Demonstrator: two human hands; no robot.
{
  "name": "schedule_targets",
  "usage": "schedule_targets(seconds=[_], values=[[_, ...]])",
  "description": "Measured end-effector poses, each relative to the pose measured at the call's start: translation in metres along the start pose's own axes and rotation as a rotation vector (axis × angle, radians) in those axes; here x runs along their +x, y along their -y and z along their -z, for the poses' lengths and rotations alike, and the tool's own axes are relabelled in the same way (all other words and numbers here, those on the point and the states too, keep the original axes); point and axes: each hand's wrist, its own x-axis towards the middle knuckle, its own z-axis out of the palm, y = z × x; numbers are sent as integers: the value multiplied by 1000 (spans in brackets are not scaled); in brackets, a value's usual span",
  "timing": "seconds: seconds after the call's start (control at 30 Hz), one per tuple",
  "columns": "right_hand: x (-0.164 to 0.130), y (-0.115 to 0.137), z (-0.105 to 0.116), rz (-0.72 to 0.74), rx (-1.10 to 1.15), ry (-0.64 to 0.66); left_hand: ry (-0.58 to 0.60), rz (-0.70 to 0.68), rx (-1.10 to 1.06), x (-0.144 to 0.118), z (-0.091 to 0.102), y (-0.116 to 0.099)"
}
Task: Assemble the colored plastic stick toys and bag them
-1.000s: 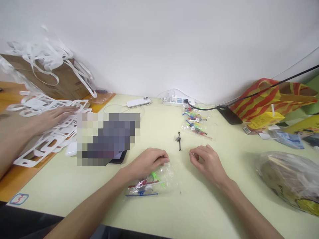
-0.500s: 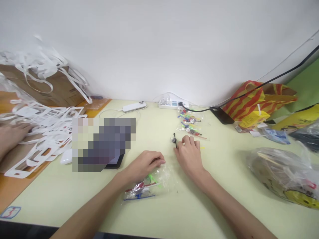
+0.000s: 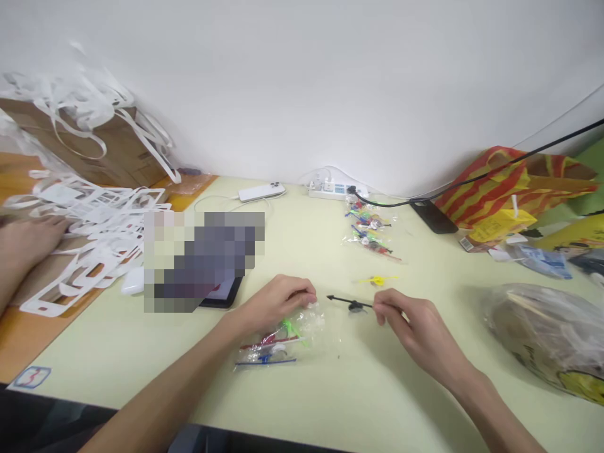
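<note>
Head view of a pale green counter (image 3: 330,402). The right hand (image 3: 406,324) pinches one end of a thin black pick (image 3: 352,304) between thumb and fingertips; the pick lies roughly level just above the counter, its pointed end toward the left hand (image 3: 278,302). The left hand is closed on the upper edge of a clear plastic bag (image 3: 283,343) that lies on the counter and holds red, green and blue picks. A yellow pick (image 3: 377,279) lies loose just beyond the black one. Farther back lies a second clear bag of coloured picks (image 3: 370,229), near a white power strip (image 3: 337,189) and a white phone (image 3: 262,191). At far left, another person's hand (image 3: 28,236) rests among white paper cut-outs (image 3: 89,220).
</note>
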Motion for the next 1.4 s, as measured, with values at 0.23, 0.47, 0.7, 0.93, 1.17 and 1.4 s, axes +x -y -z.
schedule_targets(seconds=[0.23, 0.47, 0.7, 0.93, 1.17, 1.4], values=[[-10, -6, -4, -39, -6, 242, -10, -1, 14, 1, -2, -1], [14, 25, -31, 100, -24, 246, 16, 11, 72, 0, -3, -6], [13, 33, -53, 197, 170, 203, -17, 2, 77, -1, -6, -4], [5, 37, -65, 212, 130, 170, -20, -3, 59, 0, -8, -4], [6, 41, -56, 262, 91, 246, 2, 8, 60, 0, -6, -6], [29, -34, 18, 135, -213, -145, -14, -9, 38, -1, -6, -5]])
